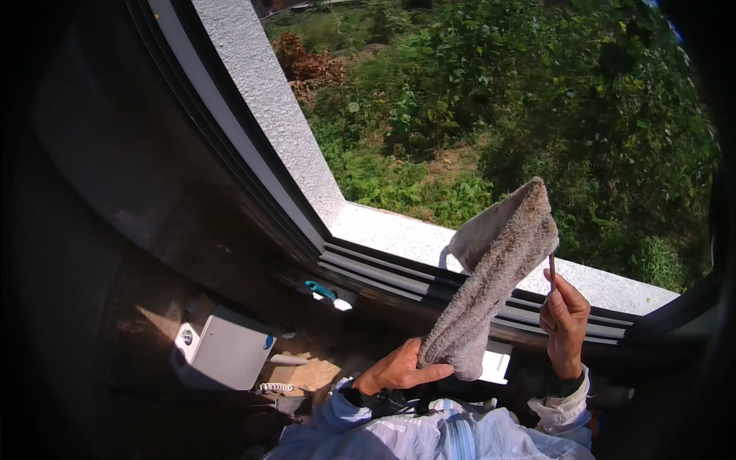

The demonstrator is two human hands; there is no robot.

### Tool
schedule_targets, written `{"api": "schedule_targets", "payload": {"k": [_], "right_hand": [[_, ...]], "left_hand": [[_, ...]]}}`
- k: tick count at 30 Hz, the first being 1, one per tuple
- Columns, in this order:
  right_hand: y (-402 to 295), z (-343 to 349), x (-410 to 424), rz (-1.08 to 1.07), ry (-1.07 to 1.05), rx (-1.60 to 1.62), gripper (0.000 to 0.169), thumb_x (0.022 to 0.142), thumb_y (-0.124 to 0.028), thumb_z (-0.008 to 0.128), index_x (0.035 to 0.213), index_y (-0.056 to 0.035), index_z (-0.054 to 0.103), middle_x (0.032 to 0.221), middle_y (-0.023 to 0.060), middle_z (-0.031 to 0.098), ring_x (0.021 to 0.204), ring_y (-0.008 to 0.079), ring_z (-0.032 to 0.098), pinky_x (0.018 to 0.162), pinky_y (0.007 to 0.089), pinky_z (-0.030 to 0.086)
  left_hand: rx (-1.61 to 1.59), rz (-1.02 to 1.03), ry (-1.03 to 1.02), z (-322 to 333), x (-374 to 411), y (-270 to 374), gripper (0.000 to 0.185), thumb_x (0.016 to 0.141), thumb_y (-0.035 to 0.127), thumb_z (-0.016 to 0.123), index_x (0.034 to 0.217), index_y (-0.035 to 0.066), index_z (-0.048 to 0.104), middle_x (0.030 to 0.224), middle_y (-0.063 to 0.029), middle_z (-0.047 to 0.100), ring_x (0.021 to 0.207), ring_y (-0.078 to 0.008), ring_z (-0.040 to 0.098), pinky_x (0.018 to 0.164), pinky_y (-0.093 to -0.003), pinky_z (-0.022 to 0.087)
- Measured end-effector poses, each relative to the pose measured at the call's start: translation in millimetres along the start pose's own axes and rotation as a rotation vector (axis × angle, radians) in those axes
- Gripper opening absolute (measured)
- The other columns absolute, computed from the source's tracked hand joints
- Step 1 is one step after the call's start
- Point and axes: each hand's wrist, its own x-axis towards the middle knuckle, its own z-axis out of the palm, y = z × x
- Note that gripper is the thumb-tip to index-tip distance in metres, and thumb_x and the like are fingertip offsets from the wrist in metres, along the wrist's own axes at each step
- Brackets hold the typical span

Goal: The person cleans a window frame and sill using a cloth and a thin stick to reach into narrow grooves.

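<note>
My left hand (402, 368) is closed on the lower end of a dirty greyish-brown fluffy cloth (494, 282), which rises at a slant over the window sill. A smoother, flat flap of it shows at the upper left. My right hand (566, 316), to the right of the cloth, pinches a thin brown stick (552, 272) between thumb and fingers. The stick stands upright, its top at the cloth's right edge; whether they touch, I cannot tell.
The sliding window's track (374, 279) and a white outer sill (397, 233) run beyond my hands, with plants outside. Down left lie a teal-handled tool (320, 289), a white box-shaped appliance (230, 348) and a coiled white cord (276, 387). A white piece (495, 362) lies behind the cloth.
</note>
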Motion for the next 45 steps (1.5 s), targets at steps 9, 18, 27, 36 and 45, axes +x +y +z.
{"api": "schedule_targets", "payload": {"k": [9, 18, 27, 36, 45], "right_hand": [[-26, -59, -13, 0.086, -0.076, -0.567, 0.029, 0.087, -0.001, 0.056, 0.115, 0.004, 0.062, 0.071, -0.0058, 0.056, 0.055, 0.0015, 0.035, 0.05, 0.0187, 0.027], [35, -48, 31, -0.338, -0.469, -1.248, 0.02, 0.083, -0.008, 0.063, 0.101, -0.0024, 0.069, 0.081, 0.0178, 0.068, 0.067, 0.0345, 0.065, 0.062, 0.0387, 0.052], [40, 1, 54, -0.331, -0.665, -1.559, 0.039, 0.079, -0.012, 0.054, 0.117, -0.0089, 0.063, 0.062, 0.0164, 0.06, 0.057, 0.0347, 0.06, 0.052, 0.0428, 0.045], [96, 61, 79, -0.643, -0.664, -1.435, 0.046, 0.078, -0.01, 0.053, 0.123, -0.0065, 0.056, 0.064, 0.011, 0.061, 0.059, 0.0271, 0.063, 0.053, 0.0376, 0.048], [143, 178, 112, -0.66, -0.755, -1.423, 0.043, 0.075, -0.01, 0.053, 0.116, 0.0007, 0.055, 0.059, 0.0099, 0.059, 0.058, 0.0245, 0.063, 0.049, 0.0346, 0.047]], "left_hand": [[-0.197, -0.012, 0.051, 28, 29, -32, 0.054, 0.089, 0.02, 0.064, 0.132, -0.005, 0.043, 0.124, -0.0106, 0.056, 0.111, -0.0155, 0.052, 0.098, -0.0306, 0.04], [-0.08, -0.112, 0.123, 23, 4, -57, 0.043, 0.09, 0.02, 0.063, 0.124, -0.004, 0.052, 0.112, -0.0085, 0.063, 0.102, -0.0137, 0.057, 0.092, -0.0292, 0.043], [-0.013, -0.094, 0.186, 7, 7, -61, 0.041, 0.091, 0.025, 0.062, 0.121, -0.003, 0.056, 0.109, -0.0094, 0.065, 0.1, -0.0142, 0.058, 0.09, -0.0285, 0.044], [-0.142, -0.127, 0.412, -27, 3, -60, 0.038, 0.093, 0.025, 0.06, 0.12, -0.002, 0.055, 0.107, -0.0048, 0.063, 0.098, -0.0129, 0.056, 0.09, -0.0289, 0.043], [-0.495, 0.042, 0.834, -72, -11, -53, 0.044, 0.093, 0.009, 0.057, 0.134, 0.003, 0.042, 0.128, -0.0083, 0.053, 0.117, -0.0202, 0.051, 0.101, -0.0361, 0.039]]}}
